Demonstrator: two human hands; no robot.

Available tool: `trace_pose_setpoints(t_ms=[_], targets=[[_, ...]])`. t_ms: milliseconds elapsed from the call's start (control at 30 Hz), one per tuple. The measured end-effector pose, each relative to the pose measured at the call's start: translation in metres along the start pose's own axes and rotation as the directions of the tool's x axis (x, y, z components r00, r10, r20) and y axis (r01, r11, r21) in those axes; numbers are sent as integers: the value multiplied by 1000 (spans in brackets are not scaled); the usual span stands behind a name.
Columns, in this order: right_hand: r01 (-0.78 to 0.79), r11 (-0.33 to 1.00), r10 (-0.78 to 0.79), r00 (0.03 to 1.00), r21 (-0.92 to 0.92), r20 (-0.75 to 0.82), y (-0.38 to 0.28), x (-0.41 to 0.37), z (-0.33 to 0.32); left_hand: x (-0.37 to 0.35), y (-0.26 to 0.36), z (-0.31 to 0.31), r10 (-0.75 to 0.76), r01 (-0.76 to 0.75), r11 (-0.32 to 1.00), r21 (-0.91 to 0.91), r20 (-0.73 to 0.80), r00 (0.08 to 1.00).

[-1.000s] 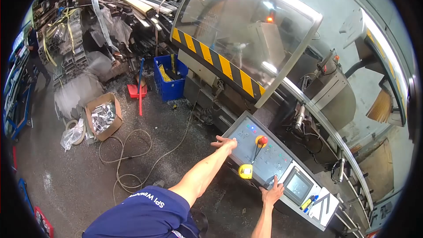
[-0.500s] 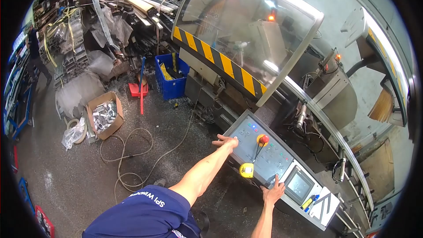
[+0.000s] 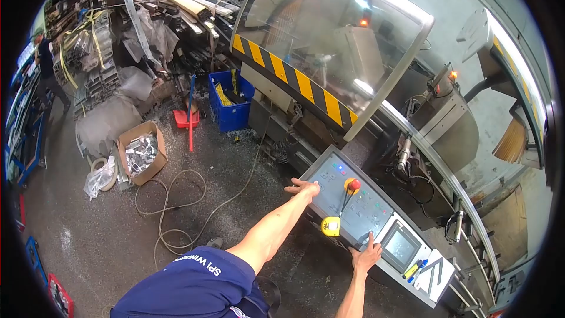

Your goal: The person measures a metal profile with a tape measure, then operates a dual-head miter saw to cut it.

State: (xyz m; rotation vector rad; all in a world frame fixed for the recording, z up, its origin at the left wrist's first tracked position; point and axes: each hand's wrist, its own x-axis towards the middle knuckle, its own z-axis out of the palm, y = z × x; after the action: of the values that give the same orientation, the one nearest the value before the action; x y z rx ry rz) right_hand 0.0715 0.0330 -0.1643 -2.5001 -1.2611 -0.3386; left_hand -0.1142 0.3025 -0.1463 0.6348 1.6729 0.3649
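Observation:
A grey control panel [image 3: 331, 193] tilts in front of me, with a red mushroom button [image 3: 353, 185] on a yellow base. My left hand [image 3: 303, 189] rests at the panel's left edge, thumb on its surface and the other fingers spread beyond the edge. Lower right, the index finger of my right hand [image 3: 366, 255] touches the panel's near edge beside the small screen [image 3: 401, 246]; its thumb stands apart. Neither hand grips an object. Between them a yellow tape measure [image 3: 330, 226] hangs from a strap near the red button. Pens [image 3: 414, 270] lie below the screen.
Behind the panel stands a machine under a clear curved guard with a striped edge [image 3: 303, 87]. On the floor are a blue crate [image 3: 232, 115], a cardboard box [image 3: 154, 171] of metal pieces, a red dustpan [image 3: 183, 119] and a looped cable [image 3: 170, 207]. A person [image 3: 47, 68] is far left.
Both hands keep their places on the panel. The view has shifted very slightly, and the person at far left is a little more visible.

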Motion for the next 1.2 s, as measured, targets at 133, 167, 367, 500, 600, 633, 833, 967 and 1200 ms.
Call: trace_pose_setpoints(t_ms=[133, 167, 367, 500, 600, 633, 833, 967, 1200], targets=[[10, 1000, -10, 1000, -4, -9, 3, 0, 3, -2, 1, 0, -7, 7, 1000, 23, 1, 1000], [19, 1000, -20, 1000, -6, -17, 3, 0, 3, -2, 1, -1, -8, 8, 1000, 23, 1, 1000], [25, 1000, -25, 999, 5, -28, 2, 0, 2, -8, 1, -5, -8, 7, 1000, 29, 16, 1000], [19, 1000, -19, 1000, 6, -16, 2, 0, 2, -6, 1, -4, -2, 2, 1000, 4, 17, 1000], [13, 1000, -13, 1000, -10, -21, 1, 0, 0, -4, 1, -2, -3, 3, 1000, 16, 18, 1000], [17, 1000, -18, 1000, -10, -22, 0, 0, 0, -3, 1, -2, -1, 1, 1000, 16, 16, 1000], [12, 1000, -12, 1000, 7, 3, 0, 1, -1, -1, 0, 0, 6, -6, 1000, 28, 8, 1000], [39, 999, -39, 999, 21, -34, 3, 0, 2, 13, -4, 8, 31, -30, 999, 17, -23, 999], [36, 999, -35, 999, 29, -25, 5, 1, 4, -5, 2, -3, 0, 3, 997, 82, -31, 1000]])
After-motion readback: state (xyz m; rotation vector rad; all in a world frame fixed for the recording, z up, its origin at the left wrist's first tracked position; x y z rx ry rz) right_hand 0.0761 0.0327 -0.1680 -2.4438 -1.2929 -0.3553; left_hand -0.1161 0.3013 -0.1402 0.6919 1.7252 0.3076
